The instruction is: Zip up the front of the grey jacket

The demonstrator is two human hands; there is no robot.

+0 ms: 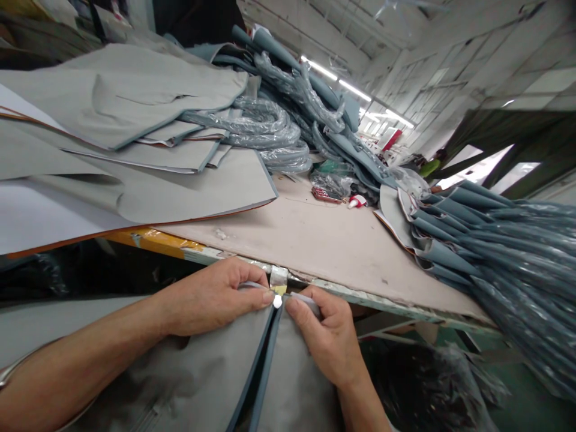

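Note:
Grey coated fabric with blue-grey bound edges hangs down in front of me at the table's front edge. My left hand pinches its top edge on the left side of a narrow slit, thumb and fingers closed. On the slit's right side my right hand grips the other part of the edge between thumb and bent fingers. Between the two hands a small round white piece sits at the top of the slit. Just above it a metal tab with a yellowish end is fixed at the table edge.
Grey fabric panels lie stacked on the table at the left. Plastic-wrapped coils sit behind them. A white bottle with a red cap lies near the back. Blue-grey wrapped strips spill over the right side.

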